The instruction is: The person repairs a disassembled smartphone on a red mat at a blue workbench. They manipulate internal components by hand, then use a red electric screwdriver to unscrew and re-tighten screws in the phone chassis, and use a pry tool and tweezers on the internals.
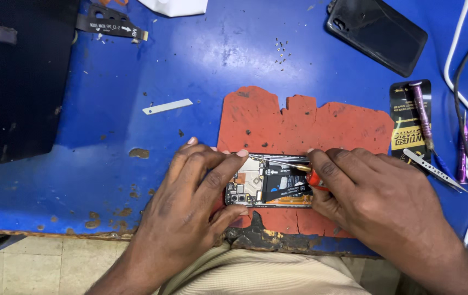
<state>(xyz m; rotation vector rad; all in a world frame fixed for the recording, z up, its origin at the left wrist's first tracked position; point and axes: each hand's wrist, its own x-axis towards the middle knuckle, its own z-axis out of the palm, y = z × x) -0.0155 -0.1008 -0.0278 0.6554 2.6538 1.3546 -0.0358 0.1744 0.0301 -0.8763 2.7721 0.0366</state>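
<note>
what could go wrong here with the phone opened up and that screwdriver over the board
The screwdriver tip lies over the opened phone, so a slip of the right hand might scratch the exposed board. The tiny screws lie loose on the blue table and could roll away. The left hand alone steadies the phone, so it may shift.

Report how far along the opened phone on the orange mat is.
Done: back cover is off and lies apart; loose screws lie on the blue table. In hand: left hand steadies the phone, right hand works a screwdriver. Left: board and battery remain inside.
</note>
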